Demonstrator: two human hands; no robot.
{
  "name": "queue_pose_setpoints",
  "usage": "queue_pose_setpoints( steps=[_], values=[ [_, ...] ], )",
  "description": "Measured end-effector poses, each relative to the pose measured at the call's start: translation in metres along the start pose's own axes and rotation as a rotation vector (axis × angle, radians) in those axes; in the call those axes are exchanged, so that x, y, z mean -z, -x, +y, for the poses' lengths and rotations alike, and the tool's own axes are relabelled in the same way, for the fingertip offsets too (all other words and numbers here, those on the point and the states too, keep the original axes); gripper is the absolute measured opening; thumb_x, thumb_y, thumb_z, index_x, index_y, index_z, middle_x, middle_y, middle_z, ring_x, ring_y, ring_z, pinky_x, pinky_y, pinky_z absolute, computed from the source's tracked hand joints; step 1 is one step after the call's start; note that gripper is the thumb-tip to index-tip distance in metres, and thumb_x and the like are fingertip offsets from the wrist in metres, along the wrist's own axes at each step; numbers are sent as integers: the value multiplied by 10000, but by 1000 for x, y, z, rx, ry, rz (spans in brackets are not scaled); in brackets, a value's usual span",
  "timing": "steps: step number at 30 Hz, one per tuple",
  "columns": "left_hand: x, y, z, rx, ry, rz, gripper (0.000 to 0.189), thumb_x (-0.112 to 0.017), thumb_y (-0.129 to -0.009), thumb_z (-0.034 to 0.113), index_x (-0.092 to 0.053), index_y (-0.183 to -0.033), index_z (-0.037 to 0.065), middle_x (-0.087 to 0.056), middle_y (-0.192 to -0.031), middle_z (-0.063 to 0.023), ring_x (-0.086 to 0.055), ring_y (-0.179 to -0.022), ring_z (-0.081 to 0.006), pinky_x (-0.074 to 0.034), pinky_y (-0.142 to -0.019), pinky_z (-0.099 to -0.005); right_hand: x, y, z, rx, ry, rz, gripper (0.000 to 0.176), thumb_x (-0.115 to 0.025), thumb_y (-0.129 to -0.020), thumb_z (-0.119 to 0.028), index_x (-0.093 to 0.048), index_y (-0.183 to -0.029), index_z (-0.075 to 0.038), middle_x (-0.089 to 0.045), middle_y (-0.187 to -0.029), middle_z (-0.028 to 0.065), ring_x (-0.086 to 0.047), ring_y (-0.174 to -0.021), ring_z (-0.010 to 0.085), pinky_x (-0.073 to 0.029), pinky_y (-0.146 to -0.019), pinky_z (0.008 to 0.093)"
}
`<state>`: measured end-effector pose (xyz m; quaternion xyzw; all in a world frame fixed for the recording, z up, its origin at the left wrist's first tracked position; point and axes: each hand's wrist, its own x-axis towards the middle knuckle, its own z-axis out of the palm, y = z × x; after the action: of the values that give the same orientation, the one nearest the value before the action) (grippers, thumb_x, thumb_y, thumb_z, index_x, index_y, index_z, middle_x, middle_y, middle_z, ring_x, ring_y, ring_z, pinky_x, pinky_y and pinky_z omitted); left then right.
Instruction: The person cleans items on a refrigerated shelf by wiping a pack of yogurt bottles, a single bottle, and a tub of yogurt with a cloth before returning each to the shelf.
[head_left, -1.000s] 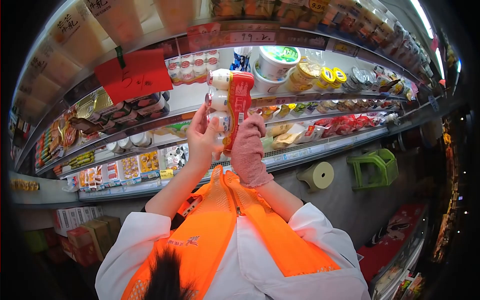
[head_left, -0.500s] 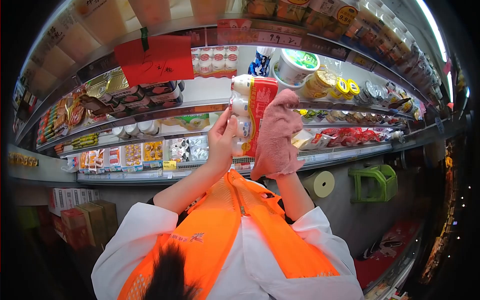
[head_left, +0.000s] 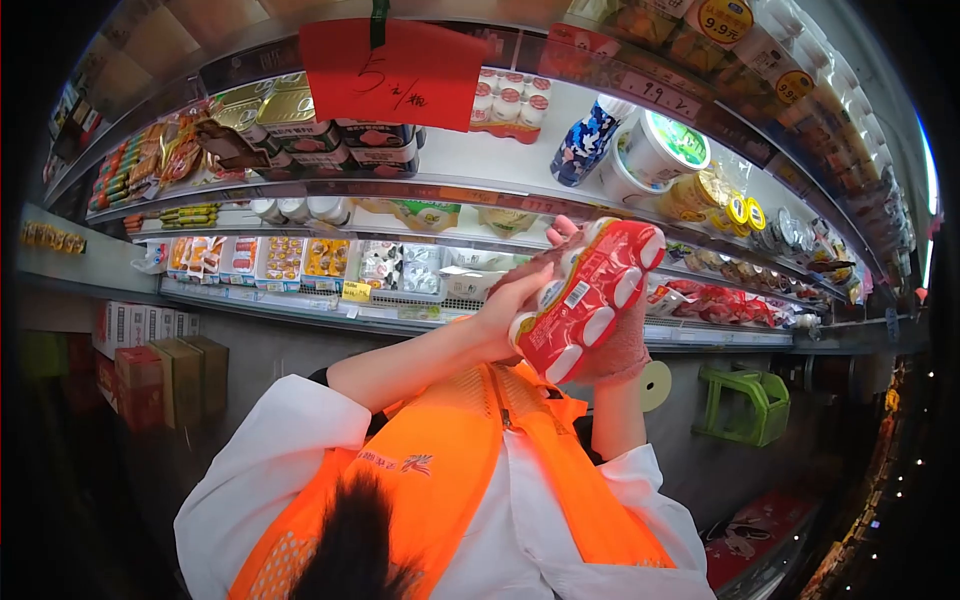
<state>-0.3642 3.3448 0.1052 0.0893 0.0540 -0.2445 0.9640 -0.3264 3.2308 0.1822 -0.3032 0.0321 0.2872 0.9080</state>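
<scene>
A red shrink-wrapped pack of small bottles (head_left: 590, 300) is tilted in front of my chest, its bottle ends facing right. My left hand (head_left: 512, 312) grips its left side, with the fingers partly hidden behind it. A pink cloth (head_left: 625, 350) covers most of my right hand (head_left: 562, 232), which is behind the pack; a few bare fingertips show above. The pack hides how the right fingers hold the cloth.
Shelves (head_left: 460, 190) curve across the view. They carry stacked cans (head_left: 380, 150), a blue patterned bottle (head_left: 588, 142), white tubs (head_left: 665, 148) and similar red packs (head_left: 510, 105). A red price sign (head_left: 395, 75) hangs above. Cartons (head_left: 185, 380) and a green stool (head_left: 745, 405) stand below.
The pack has turned from upright to a slant, its underside now showing, and moved right and down. My right hand and the cloth have gone behind it. The view has shifted left.
</scene>
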Motion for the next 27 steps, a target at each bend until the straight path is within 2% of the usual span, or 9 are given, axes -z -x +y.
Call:
queue_pose_setpoints(
  steps=[4,5,12,14,16,18,20,24,27],
  values=[
    [11,-3,-17,147,-45,23,402,-362,-992,330,-436,-1266,45,-600,-1145,-110,-611,-1017,-192,-497,-898,-362,81,-34,-2,35,-218,-328,415,-394,-970,-390,-447,-1191,-42,-562,-949,99,-565,-859,204,-482,-815,339],
    [12,-4,-15,192,-118,44,402,-362,-992,336,-445,-1261,49,-603,-1143,-104,-613,-1011,-192,-498,-895,-358,98,-41,-3,67,-181,-316,261,-435,-969,-291,-472,-1022,-38,-534,-814,72,-543,-740,186,-488,-706,316],
    [11,-6,-37,6,-901,302,412,-372,-997,319,-406,-1264,8,-540,-1159,-80,-499,-1083,-134,-409,-926,-300,100,-16,-13,88,-12,36,248,-420,-964,-269,-500,-858,-59,-547,-762,40,-547,-687,148,-489,-624,260],
    [4,-3,-41,-143,-953,351,397,-356,-1003,281,-356,-1296,13,-493,-1219,-86,-473,-1121,-153,-396,-939,-306,84,-6,-19,120,5,159,212,-438,-949,-267,-485,-860,-81,-517,-728,10,-539,-676,127,-475,-603,256],
    [-2,-2,-42,-319,-1175,166,619,-609,-869,285,-272,-1324,34,-419,-1203,-169,-517,-1072,-276,-433,-913,-347,84,-2,-22,141,97,177,208,-440,-944,-286,-481,-865,-98,-503,-714,0,-537,-675,121,-467,-595,259],
    [-21,3,-50,-460,-1652,175,732,-710,-780,310,-293,-1314,32,-406,-1208,-186,-510,-1087,-331,-433,-921,-366,86,2,-5,462,774,377,240,-417,-942,-361,-484,-887,-137,-510,-748,-11,-536,-676,125,-463,-614,280],
    [-10,-5,-56,-526,-1570,273,761,-785,-667,291,-389,-1257,18,-483,-1157,-191,-531,-1056,-362,-449,-898,-385,86,-1,-12,105,136,440,263,-405,-943,-393,-488,-903,-146,-524,-791,-10,-538,-679,132,-470,-633,296],
    [-15,-18,-57,-796,-1398,324,588,-757,-691,231,-492,-1173,22,-601,-1054,-163,-598,-983,-309,-467,-857,-371,54,17,0,81,20,211,338,-435,-922,-437,-497,-1066,-137,-562,-965,13,-578,-872,149,-471,-778,294],
    [-43,-23,-51,-905,-1348,314,553,-760,-689,233,-518,-1139,23,-637,-999,-149,-626,-937,-249,-473,-834,-339,56,38,-7,494,986,85,439,-386,-939,-442,-427,-1248,-132,-533,-1117,43,-543,-1033,192,-440,-880,331]
  ],
)
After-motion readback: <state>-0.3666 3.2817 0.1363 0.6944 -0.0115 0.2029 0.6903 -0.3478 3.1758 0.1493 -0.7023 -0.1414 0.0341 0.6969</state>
